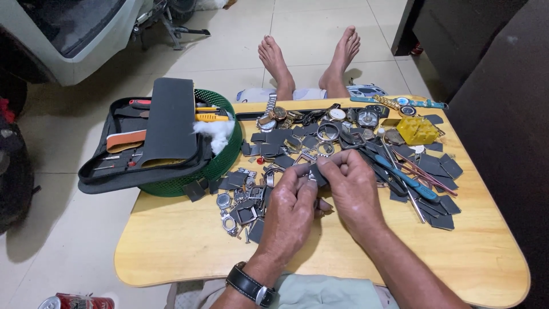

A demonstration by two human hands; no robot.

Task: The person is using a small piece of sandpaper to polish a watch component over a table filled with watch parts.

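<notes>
We're pinching a small dark abrasive square [316, 173] between both hands, left hand [291, 209] and right hand [353, 189] clenched on it above the bench [171, 240]; looks light, floppy, so we're gripping its edges

Even bright indoor light, soft shadows, sharp centre, wide-angle bending at edges, dim right side.

— Where does the basket [224, 154] sit?
— Left of frame centre, on the table's [171, 246] left edge, with the tool pouch [123, 157] lying across it.
— And the watch parts [297, 143]?
— Mid-table, above the hands; pliers [409, 180] lie to their right, feet [309, 57] beyond the far edge.
</notes>
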